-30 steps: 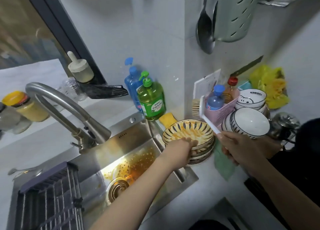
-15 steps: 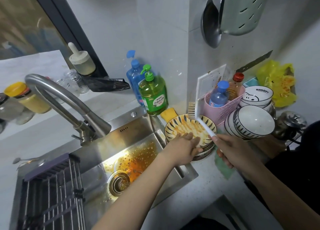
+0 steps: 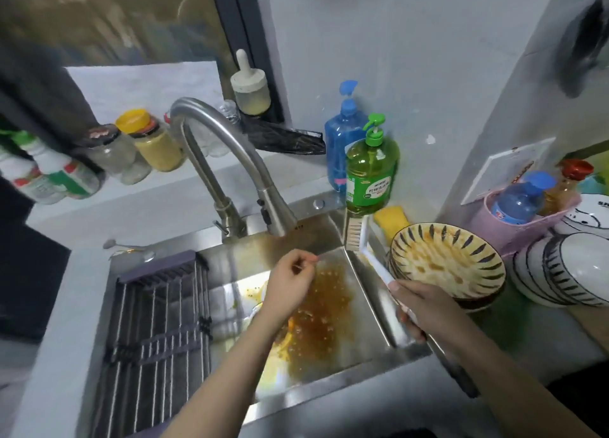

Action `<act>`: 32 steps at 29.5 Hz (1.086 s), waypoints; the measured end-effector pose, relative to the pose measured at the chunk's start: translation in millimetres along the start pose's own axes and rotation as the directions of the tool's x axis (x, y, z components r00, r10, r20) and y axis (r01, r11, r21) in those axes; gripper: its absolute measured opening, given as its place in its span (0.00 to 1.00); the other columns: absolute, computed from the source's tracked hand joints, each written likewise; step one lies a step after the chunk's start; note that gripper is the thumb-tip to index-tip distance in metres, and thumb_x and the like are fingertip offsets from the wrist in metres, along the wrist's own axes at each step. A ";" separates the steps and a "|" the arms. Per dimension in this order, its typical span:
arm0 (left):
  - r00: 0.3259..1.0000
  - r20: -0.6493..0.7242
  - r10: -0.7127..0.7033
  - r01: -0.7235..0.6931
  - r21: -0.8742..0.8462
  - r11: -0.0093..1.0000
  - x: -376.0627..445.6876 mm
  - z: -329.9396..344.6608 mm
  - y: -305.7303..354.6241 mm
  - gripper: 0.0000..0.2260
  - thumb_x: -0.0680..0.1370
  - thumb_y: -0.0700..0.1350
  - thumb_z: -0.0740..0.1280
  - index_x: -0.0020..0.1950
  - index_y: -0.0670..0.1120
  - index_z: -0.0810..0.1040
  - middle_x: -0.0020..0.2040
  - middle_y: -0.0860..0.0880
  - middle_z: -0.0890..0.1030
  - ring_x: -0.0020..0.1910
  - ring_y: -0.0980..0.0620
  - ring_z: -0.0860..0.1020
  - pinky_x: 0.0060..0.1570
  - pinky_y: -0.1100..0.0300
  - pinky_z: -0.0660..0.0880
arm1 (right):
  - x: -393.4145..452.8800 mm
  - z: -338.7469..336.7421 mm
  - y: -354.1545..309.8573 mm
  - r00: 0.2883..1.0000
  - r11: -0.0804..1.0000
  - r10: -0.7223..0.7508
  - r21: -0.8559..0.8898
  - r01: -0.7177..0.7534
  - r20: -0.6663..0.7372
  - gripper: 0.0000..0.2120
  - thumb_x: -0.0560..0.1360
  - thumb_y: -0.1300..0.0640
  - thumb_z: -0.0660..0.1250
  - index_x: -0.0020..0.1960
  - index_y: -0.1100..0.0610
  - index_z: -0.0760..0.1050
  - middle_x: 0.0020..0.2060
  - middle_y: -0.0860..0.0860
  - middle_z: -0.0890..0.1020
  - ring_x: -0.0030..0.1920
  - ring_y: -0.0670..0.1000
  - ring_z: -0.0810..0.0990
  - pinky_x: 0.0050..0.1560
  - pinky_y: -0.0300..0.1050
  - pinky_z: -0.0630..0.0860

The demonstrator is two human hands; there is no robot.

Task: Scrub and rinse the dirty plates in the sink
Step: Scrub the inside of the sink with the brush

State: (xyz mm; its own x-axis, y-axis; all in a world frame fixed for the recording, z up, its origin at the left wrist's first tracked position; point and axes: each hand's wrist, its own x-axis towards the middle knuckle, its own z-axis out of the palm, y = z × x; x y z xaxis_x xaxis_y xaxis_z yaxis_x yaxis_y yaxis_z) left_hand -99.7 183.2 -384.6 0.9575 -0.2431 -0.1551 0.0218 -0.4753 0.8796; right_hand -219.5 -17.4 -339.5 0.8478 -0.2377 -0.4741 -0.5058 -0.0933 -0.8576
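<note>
Steel sink [image 3: 333, 230] — left hand [image 3: 290, 284] above it, grip loosely curled, empty, right hand [image 3: 425, 305] gripping brush [image 3: 369, 249].

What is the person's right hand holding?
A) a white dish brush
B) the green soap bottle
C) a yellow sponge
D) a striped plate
A: the right hand grips the handle of the white dish brush, whose bristle head points up toward the green soap bottle, while the dirty striped plate sits untouched on its stack beside the sink.
</note>
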 end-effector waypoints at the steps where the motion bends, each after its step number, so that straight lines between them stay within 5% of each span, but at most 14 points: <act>1: 0.994 -0.001 -0.111 0.110 -0.148 0.983 4.6 -11.8 -10.7 0.06 0.79 0.41 0.63 0.46 0.48 0.79 0.43 0.48 0.79 0.42 0.44 0.79 0.41 0.52 0.78 | 5.3 11.4 -0.2 1.000 1.000 0.013 -0.001 -0.013 0.016 0.09 0.80 0.53 0.61 0.52 0.51 0.80 0.27 0.52 0.73 0.22 0.48 0.68 0.24 0.40 0.65; 4: 0.956 -0.007 -0.293 0.256 -0.466 0.847 17.5 -44.8 -26.6 0.09 0.80 0.38 0.60 0.45 0.44 0.78 0.40 0.46 0.76 0.37 0.48 0.77 0.39 0.57 0.76 | 15.3 39.5 -2.7 0.997 0.997 0.071 -0.015 -0.071 0.041 0.08 0.80 0.53 0.62 0.53 0.49 0.79 0.27 0.52 0.74 0.22 0.47 0.68 0.24 0.39 0.65; 10: 0.944 -0.105 -0.313 0.115 -0.785 0.609 65.7 -125.2 -59.0 0.13 0.81 0.41 0.55 0.39 0.42 0.75 0.27 0.51 0.72 0.25 0.54 0.71 0.39 0.59 0.71 | 39.3 118.0 -19.1 0.991 0.992 0.120 -0.041 -0.118 0.055 0.05 0.80 0.52 0.62 0.49 0.46 0.77 0.27 0.52 0.74 0.21 0.46 0.68 0.23 0.38 0.64; 13: 0.974 -0.075 -0.213 0.093 -0.726 0.682 104.5 -154.4 -59.0 0.15 0.81 0.42 0.54 0.39 0.41 0.75 0.26 0.51 0.72 0.27 0.52 0.72 0.32 0.62 0.73 | 46.3 143.5 -26.4 0.991 0.991 0.128 -0.056 -0.125 0.049 0.07 0.80 0.52 0.61 0.47 0.46 0.77 0.25 0.51 0.74 0.21 0.46 0.68 0.22 0.37 0.65; 18: 0.982 0.170 -0.084 0.162 -0.520 0.839 162.4 -174.8 -45.7 0.17 0.82 0.40 0.53 0.38 0.38 0.75 0.24 0.49 0.74 0.24 0.51 0.76 0.29 0.63 0.75 | 61.6 171.7 -27.4 0.977 0.974 0.213 -0.090 -0.210 0.030 0.09 0.81 0.50 0.58 0.49 0.47 0.77 0.26 0.49 0.75 0.25 0.46 0.71 0.26 0.38 0.68; 25: 0.835 0.537 -0.117 0.258 -0.194 0.947 209.1 -156.2 -52.5 0.20 0.83 0.46 0.55 0.38 0.39 0.79 0.29 0.43 0.79 0.32 0.45 0.81 0.53 0.47 0.77 | 72.2 197.0 -33.5 0.965 0.964 0.260 -0.053 -0.260 -0.002 0.11 0.81 0.50 0.59 0.49 0.52 0.78 0.21 0.46 0.72 0.21 0.45 0.70 0.25 0.38 0.68; 32: 0.664 0.729 -0.167 0.419 -0.179 0.890 220.5 -160.0 -56.5 0.23 0.83 0.49 0.52 0.41 0.36 0.80 0.31 0.40 0.80 0.36 0.41 0.83 0.44 0.51 0.81 | 70.8 204.8 -35.4 0.959 0.960 0.281 0.023 -0.281 -0.026 0.09 0.81 0.52 0.59 0.46 0.48 0.76 0.20 0.45 0.72 0.21 0.45 0.69 0.24 0.38 0.66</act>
State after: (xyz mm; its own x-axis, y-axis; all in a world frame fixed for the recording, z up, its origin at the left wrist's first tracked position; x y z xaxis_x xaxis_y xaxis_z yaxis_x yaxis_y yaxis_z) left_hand 156.2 291.7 -396.5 0.4226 -0.6985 -0.5775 0.4724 -0.3740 0.7981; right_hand -108.8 167.0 -383.5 0.6669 -0.2791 -0.6909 -0.7196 -0.0005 -0.6944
